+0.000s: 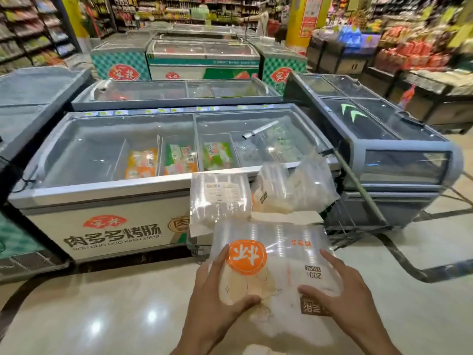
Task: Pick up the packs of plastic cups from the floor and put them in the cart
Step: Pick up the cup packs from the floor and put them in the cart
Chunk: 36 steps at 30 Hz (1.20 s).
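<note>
Packs of plastic cups: 3 are seen, all clear plastic; 1 pack with an orange round label (271,267) is held nearest the camera, and 2 more packs (220,198) (294,185) lie beyond it in the cart.
Cart: 1 wire cart (358,221) with a dark handle bar is stood just in front of the freezers, on the glossy floor (102,303).
Left hand (217,293): the left edge of the orange-labelled pack is grasped, fingers stretched up along its side and thumb curled onto its front.
Right hand (345,295): the right side of the same pack is grasped, fingers spread over the top, thumb pressed on the front.
Freezers: several glass-topped chest freezers (122,155) are seen behind the cart.
</note>
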Available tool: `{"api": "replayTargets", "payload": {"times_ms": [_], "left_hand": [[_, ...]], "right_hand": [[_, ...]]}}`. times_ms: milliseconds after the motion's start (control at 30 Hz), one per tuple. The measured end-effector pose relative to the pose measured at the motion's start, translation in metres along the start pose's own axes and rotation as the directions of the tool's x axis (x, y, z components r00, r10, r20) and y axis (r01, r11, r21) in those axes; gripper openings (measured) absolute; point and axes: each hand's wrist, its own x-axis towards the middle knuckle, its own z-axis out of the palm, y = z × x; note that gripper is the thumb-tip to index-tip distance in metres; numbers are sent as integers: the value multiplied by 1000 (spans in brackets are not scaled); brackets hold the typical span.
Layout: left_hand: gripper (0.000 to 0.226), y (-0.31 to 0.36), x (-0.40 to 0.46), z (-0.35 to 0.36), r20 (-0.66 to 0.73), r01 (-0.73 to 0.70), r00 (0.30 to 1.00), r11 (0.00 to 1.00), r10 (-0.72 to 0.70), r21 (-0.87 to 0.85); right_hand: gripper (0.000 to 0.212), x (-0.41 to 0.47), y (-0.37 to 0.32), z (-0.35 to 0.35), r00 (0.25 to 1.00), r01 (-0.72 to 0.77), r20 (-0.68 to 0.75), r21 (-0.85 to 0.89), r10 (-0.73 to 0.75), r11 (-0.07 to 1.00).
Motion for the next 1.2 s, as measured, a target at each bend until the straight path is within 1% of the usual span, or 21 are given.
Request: {"api": "replayTargets", "payload": {"times_ms": [67, 133, 200, 267, 300, 367, 433, 467, 533, 600, 700, 800, 867, 933, 967, 1033, 1100, 1133, 1200], "left_hand": [[100, 3, 32, 4, 68, -5, 998, 1000, 5, 5], [93, 11, 59, 7, 111, 21, 994, 999, -17, -28], [90, 20, 88, 13, 128, 18, 992, 999, -12, -48], [88, 25, 116, 21, 127, 16, 992, 998, -7, -64], [86, 28, 130, 24, 125, 31, 992, 993, -17, -111], [82, 35, 154, 28, 160, 98, 985, 967, -61, -236], [79, 45, 176, 34, 238, 146, 968, 944, -76, -294], [81, 50, 186, 39, 269, 151, 960, 946, -71, -288], [89, 62, 204, 53, 292, 141, 954, 965, -72, -221], [92, 72, 224, 72, 275, 135, 958, 976, -85, -169], [90, 81, 255, 96, 229, 170, 964, 977, -137, -132], [83, 75, 281, 120, 190, 199, 966, 972, -173, -126], [78, 66, 293, 135, 179, 254, 956, 959, -230, -124], [72, 56, 307, 148, 140, 309, 946, 942, -291, -132], [69, 51, 314, 154, 115, 326, 943, 935, -312, -137], [62, 41, 327, 162, 73, 350, 937, 924, -342, -152], [57, 37, 340, 169, 36, 365, 930, 911, -365, -191], [56, 35, 345, 172, 24, 375, 925, 904, -378, -204], [60, 30, 353, 180, 34, 409, 911, 888, -411, -210]], "right_hand": [[92, 28, 0, -17, 999, -28, 23, 8, 28, 1000], [98, 48, 0, -33, 996, -72, 54, 52, 69, 996], [106, 69, 2, -46, 991, -123, 71, 142, 114, 982], [109, 89, 5, -56, 988, -147, 79, 214, 133, 966], [108, 100, 7, -59, 988, -147, 84, 252, 130, 956], [101, 122, 12, -67, 989, -143, 73, 334, 126, 932], [90, 149, 19, -76, 988, -153, 64, 407, 139, 900], [86, 163, 22, -81, 988, -156, 69, 432, 140, 888], [75, 192, 31, -88, 983, -183, 91, 451, 159, 874], [62, 220, 38, -92, 976, -218, 112, 449, 187, 867], [53, 263, 49, -94, 975, -223, 104, 408, 198, 885], [43, 305, 56, -87, 965, -261, 121, 361, 233, 895], [37, 329, 59, -80, 953, -302, 141, 356, 269, 884], [35, 351, 63, -72, 937, -350, 147, 384, 317, 854], [34, 361, 64, -68, 936, -353, 142, 374, 323, 858], [36, 377, 68, -57, 937, -349, 146, 324, 318, 879], [41, 388, 70, -45, 945, -323, 131, 225, 300, 919], [42, 393, 71, -40, 946, -320, 115, 183, 303, 930], [43, 401, 80, -32, 948, -315, 102, 164, 301, 935]]}}
